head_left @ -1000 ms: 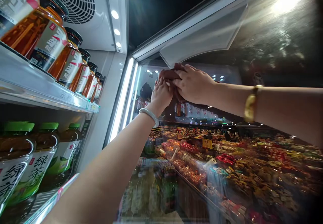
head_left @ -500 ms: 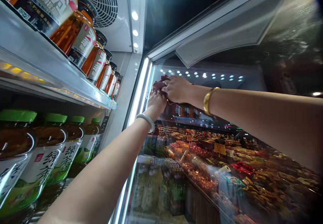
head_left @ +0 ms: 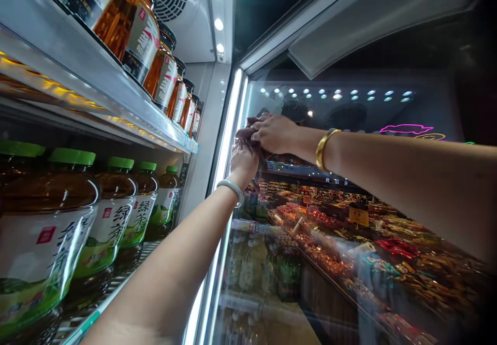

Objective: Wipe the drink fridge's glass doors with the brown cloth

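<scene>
Cloth (head_left: 246, 133) bunched up against the glass door (head_left: 344, 119), near the light strip (head_left: 229, 127), both hands on it. Right hand (head_left: 274, 133): fingers bent over the cloth, holding it. Left hand (head_left: 244, 159): fingers close together on its lower part; can't tell if they grip.

Risks, my read: cloth could slip or bunch further if the hands press unevenly, leaving bare fingers on glass. Pushing hard could swing the door if nothing braces it. Pale bangle (head_left: 232, 191) could knock the frame edge if that wrist drops left. Left forearm pulled back carelessly could bump the green-capped bottles (head_left: 116, 215).
</scene>
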